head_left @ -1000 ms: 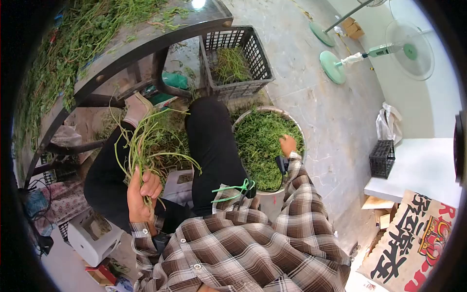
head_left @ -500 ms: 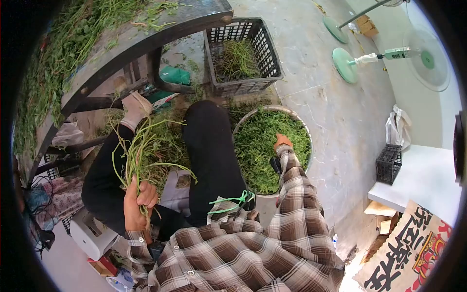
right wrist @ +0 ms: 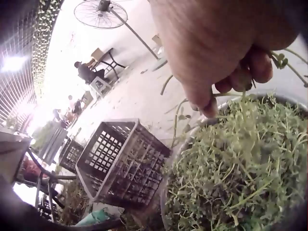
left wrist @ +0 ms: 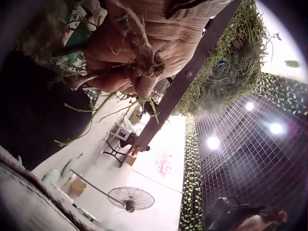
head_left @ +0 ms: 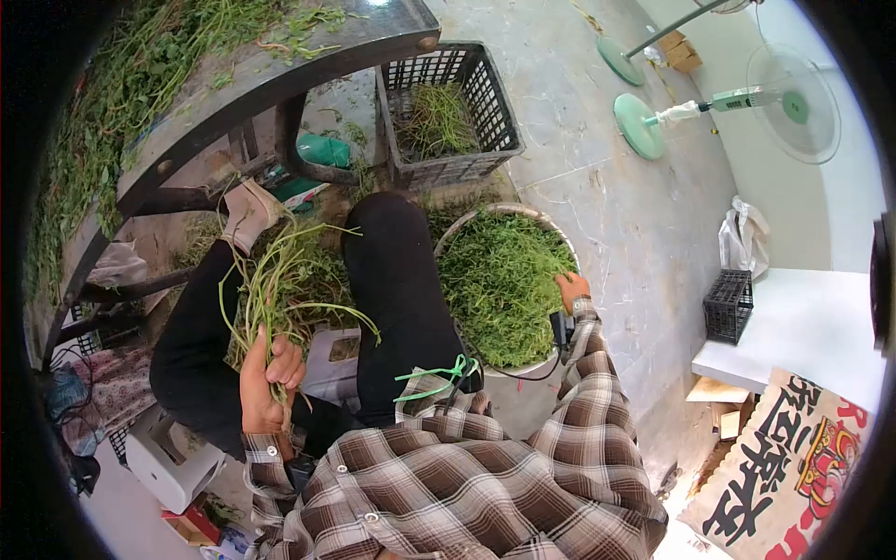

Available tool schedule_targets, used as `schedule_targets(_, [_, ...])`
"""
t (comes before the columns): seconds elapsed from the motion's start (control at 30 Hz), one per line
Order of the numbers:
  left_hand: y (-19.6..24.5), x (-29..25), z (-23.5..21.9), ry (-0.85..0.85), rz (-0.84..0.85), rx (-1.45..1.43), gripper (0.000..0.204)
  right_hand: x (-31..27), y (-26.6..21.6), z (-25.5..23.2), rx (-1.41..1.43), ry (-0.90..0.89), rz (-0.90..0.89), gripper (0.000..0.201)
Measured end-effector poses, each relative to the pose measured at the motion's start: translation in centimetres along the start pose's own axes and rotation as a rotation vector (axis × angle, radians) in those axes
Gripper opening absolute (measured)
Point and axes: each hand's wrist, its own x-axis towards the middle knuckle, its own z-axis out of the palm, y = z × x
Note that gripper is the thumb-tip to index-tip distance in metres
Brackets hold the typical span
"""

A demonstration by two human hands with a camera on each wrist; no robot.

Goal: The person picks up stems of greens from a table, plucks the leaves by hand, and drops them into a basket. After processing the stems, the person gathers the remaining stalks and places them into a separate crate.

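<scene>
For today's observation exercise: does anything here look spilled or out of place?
Yes. Loose green stems and leaves lie scattered on the floor under the dark table, outside the round metal basin and black plastic crate.

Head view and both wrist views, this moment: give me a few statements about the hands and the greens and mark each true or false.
1. The left hand grips a bundle of long green stems. True.
2. The right hand is over the black crate. False: it is at the far edge of the round basin, which is heaped with cut greens.
3. The right wrist view shows the right hand's fingers curled round a few thin green stems. True.
4. The black crate holds nothing. False: some greens lie inside it.
5. The basin stands on the table. False: it sits on the floor beside the person's leg.
</scene>
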Motion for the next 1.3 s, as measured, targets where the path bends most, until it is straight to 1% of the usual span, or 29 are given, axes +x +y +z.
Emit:
schedule_targets(0.03, [0.1,-0.1,0.1,-0.008,0.005,-0.005,0.034,0.1,0.6,-0.4,0.021,-0.049,0.01,0.054])
schedule_targets(0.07, [0.1,-0.2,0.3,-0.006,0.013,-0.012,0.034,0.3,0.8,-0.5,0.065,-0.019,0.037,0.051])
schedule_targets(0.1, [0.1,-0.4,0.4,0.0,0.023,-0.021,0.034,0.2,0.0,-1.0,0.063,-0.016,0.025,0.051])
schedule_targets(0.17, [0.3,-0.7,0.4,-0.003,0.034,-0.039,0.034,-0.2,-1.8,-2.1,0.329,-0.005,0.038,0.046])
schedule_targets(0.2, [0.3,-0.8,0.3,-0.006,0.034,-0.05,0.034,-1.3,-4.3,-3.0,0.418,0.023,-0.004,0.034])
schedule_targets(0.23, [0.3,-0.9,0.4,-0.009,0.046,-0.055,0.034,-2.3,-6.6,-3.9,0.418,0.024,-0.017,0.034])
schedule_targets(0.3, [0.1,-1.2,0.5,-0.05,0.088,-0.11,0.034,-3.6,-10.9,-5.3,0.626,-0.077,0.012,0.023])
schedule_targets(0.33, [0.0,-1.3,0.2,-0.086,0.116,-0.112,0.029,-3.9,-12.5,-5.6,0.623,-0.081,-0.005,0.023])
schedule_targets(0.37, [0.0,-1.4,0.1,-0.085,0.132,-0.121,0.029,-4.2,-14.0,-5.8,0.689,-0.106,-0.075,0.02])
schedule_targets(0.4, [-0.1,-1.5,0.2,-0.091,0.152,-0.056,0.029,-4.7,-15.7,-6.1,0.754,-0.135,-0.146,0.017])
schedule_targets(0.43, [0.0,-1.6,0.1,-0.093,0.173,0.01,0.03,-5.6,-17.7,-6.6,0.751,-0.146,-0.165,0.017])
schedule_targets(0.53, [-0.1,-1.7,-0.4,-0.071,0.17,-0.002,0.026,-8.7,-23.4,-8.2,0.725,-0.25,-0.372,0.018])
schedule_targets(0.57, [-0.1,-1.7,-0.3,-0.062,0.163,-0.007,0.024,-9.6,-25.0,-8.3,0.724,-0.263,-0.39,0.018])
schedule_targets(0.63, [-0.1,-1.8,-0.3,-0.056,0.171,-0.012,0.023,-11.7,-27.8,-8.3,0.715,-0.32,-0.59,0.016])
schedule_targets(0.7, [-0.1,-1.9,0.2,0.002,0.135,0.019,0.022,-13.3,-30.0,-7.9,0.67,-0.351,-0.633,0.014])
schedule_targets(0.77, [-0.3,-1.9,0.3,0.005,0.151,0.043,0.023,-14.4,-31.6,-7.2,0.593,-0.423,-0.917,0.013])
schedule_targets(0.8, [-0.3,-1.9,0.5,0.017,0.137,0.049,0.022,-15.4,-32.7,-7.2,0.527,-0.422,-1.005,0.014])
schedule_targets(0.83, [-0.3,-1.9,0.7,0.03,0.122,0.055,0.021,-16.1,-33.3,-6.9,0.526,-0.444,-1.02,0.014])
schedule_targets(0.87, [-0.4,-1.8,0.5,0.039,0.097,0.04,0.02,-16.8,-33.8,-6.6,0.513,-0.474,-1.108,0.015])
schedule_targets(0.9, [-0.4,-1.7,0.3,0.054,0.109,0.032,0.02,-17.5,-34.2,-6.4,0.501,-0.501,-1.194,0.016])
schedule_targets(0.97, [-0.6,-1.4,-0.1,0.02,0.109,-0.027,0.02,-19.0,-35.0,-6.0,0.529,-0.562,-1.177,0.018])
schedule_targets(1.03, [-0.6,-1.3,-0.5,0.061,0.104,-0.05,0.02,-19.8,-35.4,-5.7,0.512,-0.614,-1.232,0.018])
schedule_targets(1.13, [-0.5,-1.4,-0.6,0.023,0.028,0.035,0.021,-20.6,-36.1,-5.5,0.45,-0.572,-1.279,0.018])
schedule_targets(1.17, [-0.5,-1.5,-0.6,0.024,0.027,0.033,0.021,-20.7,-36.2,-5.3,0.434,-0.539,-1.306,0.018])
schedule_targets(1.2, [-0.5,-1.5,-0.6,-0.021,0.014,0.053,0.022,-20.8,-36.3,-5.1,0.433,-0.54,-1.305,0.018])
schedule_targets(1.23, [-0.5,-1.6,-0.5,-0.066,0.002,0.073,0.022,-20.8,-36.3,-4.8,0.39,-0.498,-1.328,0.019])
schedule_targets(1.27, [-0.4,-1.7,-0.3,-0.066,0.001,0.071,0.022,-20.8,-36.3,-4.6,0.346,-0.456,-1.35,0.019])
schedule_targets(1.3, [-0.3,-1.8,-0.1,-0.093,0.021,0.084,0.021,-20.7,-36.3,-4.6,0.346,-0.457,-1.35,0.019])
